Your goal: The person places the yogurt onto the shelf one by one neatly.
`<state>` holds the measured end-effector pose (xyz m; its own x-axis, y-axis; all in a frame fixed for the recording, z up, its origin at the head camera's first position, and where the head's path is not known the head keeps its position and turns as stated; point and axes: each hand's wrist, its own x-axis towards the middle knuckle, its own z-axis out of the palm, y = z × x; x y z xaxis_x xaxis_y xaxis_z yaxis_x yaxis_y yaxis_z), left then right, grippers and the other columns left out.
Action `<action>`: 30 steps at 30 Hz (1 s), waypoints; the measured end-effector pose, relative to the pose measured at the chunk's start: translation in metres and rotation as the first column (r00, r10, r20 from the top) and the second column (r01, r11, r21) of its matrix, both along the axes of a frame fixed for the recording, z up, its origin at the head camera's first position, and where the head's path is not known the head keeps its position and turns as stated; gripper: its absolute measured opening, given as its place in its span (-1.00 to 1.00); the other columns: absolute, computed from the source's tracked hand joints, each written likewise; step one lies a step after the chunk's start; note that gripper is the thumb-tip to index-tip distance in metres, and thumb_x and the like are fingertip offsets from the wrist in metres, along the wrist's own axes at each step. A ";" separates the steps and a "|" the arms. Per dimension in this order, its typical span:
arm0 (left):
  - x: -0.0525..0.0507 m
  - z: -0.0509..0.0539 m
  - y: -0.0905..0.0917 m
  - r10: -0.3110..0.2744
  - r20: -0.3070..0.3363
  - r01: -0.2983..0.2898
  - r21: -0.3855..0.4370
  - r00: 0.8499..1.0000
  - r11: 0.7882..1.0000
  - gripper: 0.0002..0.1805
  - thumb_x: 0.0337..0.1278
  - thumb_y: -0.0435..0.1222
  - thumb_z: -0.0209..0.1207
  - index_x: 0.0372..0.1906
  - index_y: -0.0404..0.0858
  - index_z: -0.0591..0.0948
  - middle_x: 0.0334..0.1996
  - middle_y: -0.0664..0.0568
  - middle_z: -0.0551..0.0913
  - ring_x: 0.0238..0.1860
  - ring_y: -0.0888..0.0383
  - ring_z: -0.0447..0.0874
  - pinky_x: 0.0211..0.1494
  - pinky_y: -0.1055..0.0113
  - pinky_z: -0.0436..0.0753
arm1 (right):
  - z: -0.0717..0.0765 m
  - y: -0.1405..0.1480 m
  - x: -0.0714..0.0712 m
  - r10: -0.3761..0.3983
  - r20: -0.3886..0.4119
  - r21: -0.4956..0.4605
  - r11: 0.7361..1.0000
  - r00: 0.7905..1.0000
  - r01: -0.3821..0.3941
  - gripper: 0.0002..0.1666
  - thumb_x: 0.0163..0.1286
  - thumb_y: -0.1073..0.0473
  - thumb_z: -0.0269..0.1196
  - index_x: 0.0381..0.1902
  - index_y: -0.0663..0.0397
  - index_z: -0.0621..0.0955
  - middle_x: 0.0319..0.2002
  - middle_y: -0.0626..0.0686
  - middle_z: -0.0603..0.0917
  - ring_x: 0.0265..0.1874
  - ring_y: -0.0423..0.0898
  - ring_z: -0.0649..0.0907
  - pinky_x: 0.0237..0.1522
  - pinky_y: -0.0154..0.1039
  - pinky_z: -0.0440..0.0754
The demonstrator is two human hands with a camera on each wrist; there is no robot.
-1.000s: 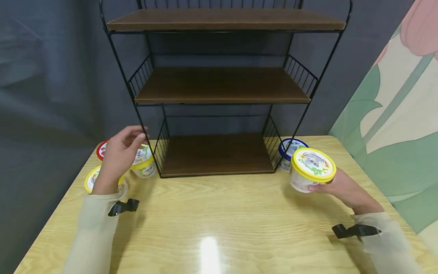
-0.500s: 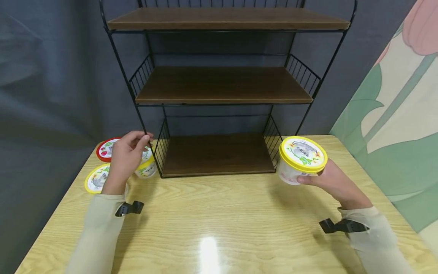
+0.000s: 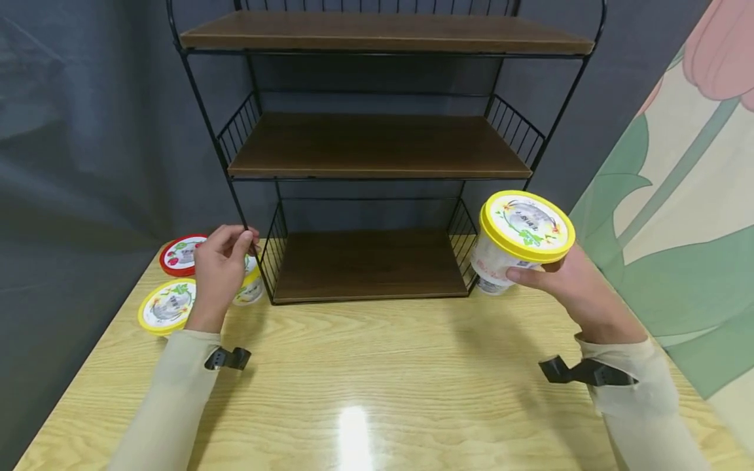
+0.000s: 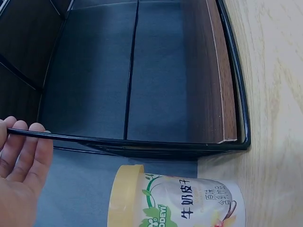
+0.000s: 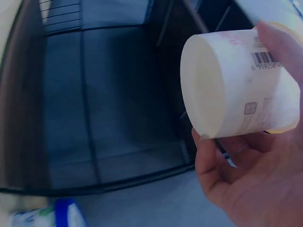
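Note:
In the head view my right hand [image 3: 580, 294] holds a yellow-lidded tub [image 3: 527, 226] in the air by the rack's right front post. The right wrist view shows the tub's pale base and barcode side, with thumb and fingers around it. My left hand [image 3: 219, 275] pinches the left front post [image 4: 71, 137] of the black wire shelf rack [image 3: 377, 147], thumb on one side and fingertips on the other. Beside that post a yellow-lidded tub [image 4: 189, 203] stands on the table, partly covered by the hand in the head view.
At the left stand a red-lidded tub [image 3: 179, 255] and another yellow-lidded tub [image 3: 167, 306]. A blue-lidded tub [image 5: 68, 215] stands beside the rack's right side, mostly hidden in the head view. Dark cloth [image 3: 88, 163] hangs behind the wooden table [image 3: 353, 366].
My right hand has lifted the yellow-lidded tub upward, covering most of the blue-lidded one. My left hand has moved slightly right and now grips the rack post.

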<state>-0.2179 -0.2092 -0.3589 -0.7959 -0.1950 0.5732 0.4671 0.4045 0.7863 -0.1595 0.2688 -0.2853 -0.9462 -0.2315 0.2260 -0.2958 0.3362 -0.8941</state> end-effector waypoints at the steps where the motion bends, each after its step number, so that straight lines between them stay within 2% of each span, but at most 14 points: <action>1: 0.000 0.000 0.001 -0.008 -0.005 0.008 0.008 1.000 1.000 -0.80 0.36 -0.36 0.15 -0.17 -0.46 0.68 -0.33 0.27 0.60 -0.37 0.30 0.66 -0.23 0.61 0.62 | 0.005 -0.002 0.000 0.005 -0.014 -0.011 1.000 1.000 -0.005 -0.21 0.25 0.44 0.32 0.40 -0.06 0.37 0.22 -0.08 0.55 0.15 -0.21 0.56 0.02 -0.49 0.57; 6: -0.002 -0.002 0.003 -0.019 -0.060 0.020 0.019 0.998 1.000 -0.79 0.34 -0.39 0.17 -0.22 -0.52 0.69 -0.36 0.13 0.60 -0.43 0.33 0.64 -0.27 0.61 0.61 | 0.028 -0.009 -0.001 0.031 -0.052 -0.076 0.996 0.998 -0.035 -0.24 0.27 0.45 0.28 0.40 -0.03 0.38 0.23 -0.03 0.54 0.13 -0.14 0.56 0.00 -0.46 0.60; 12: -0.002 -0.001 0.001 0.037 -0.066 -0.039 -0.030 0.997 0.999 -0.79 0.35 -0.36 0.18 -0.25 -0.46 0.73 -0.41 0.04 0.59 -0.45 0.40 0.58 -0.30 0.60 0.59 | 0.053 -0.024 -0.002 0.063 -0.055 -0.107 0.992 0.997 -0.068 -0.27 0.32 0.38 0.25 0.42 -0.06 0.36 0.27 0.04 0.51 0.17 -0.06 0.55 0.02 -0.42 0.62; 16: -0.002 0.001 0.000 0.051 -0.054 -0.054 -0.041 0.997 0.998 -0.78 0.36 -0.34 0.18 -0.25 -0.44 0.73 -0.42 0.10 0.56 -0.44 0.40 0.56 -0.29 0.61 0.58 | 0.069 -0.039 -0.003 0.063 -0.059 -0.090 0.994 0.996 -0.068 -0.29 0.34 0.31 0.26 0.41 -0.11 0.37 0.29 0.05 0.49 0.20 0.00 0.52 0.01 -0.38 0.64; 23: -0.001 0.000 0.000 0.047 -0.051 -0.046 0.006 0.998 0.999 -0.78 0.36 -0.35 0.17 -0.24 -0.45 0.73 -0.44 0.24 0.52 -0.44 0.38 0.55 -0.29 0.63 0.58 | 0.096 -0.071 -0.007 0.069 -0.051 -0.030 0.997 0.996 -0.070 -0.28 0.35 0.18 0.30 0.41 -0.26 0.35 0.30 0.01 0.47 0.21 0.04 0.50 0.07 -0.26 0.61; 30: -0.001 -0.004 0.001 0.019 -0.049 -0.017 0.034 0.999 0.999 -0.77 0.35 -0.37 0.17 -0.23 -0.51 0.71 -0.42 0.26 0.54 -0.42 0.42 0.59 -0.29 0.65 0.61 | 0.105 -0.090 -0.020 0.064 -0.041 0.011 0.998 0.997 -0.064 -0.27 0.34 0.03 0.34 0.41 -0.33 0.33 0.30 -0.05 0.48 0.22 -0.01 0.51 0.28 0.09 0.47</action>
<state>-0.2190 -0.2078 -0.3628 -0.7629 -0.2290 0.6047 0.4987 0.3869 0.7756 -0.1793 0.1786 -0.1807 -0.9193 -0.2936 0.2623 -0.3538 0.3241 -0.8774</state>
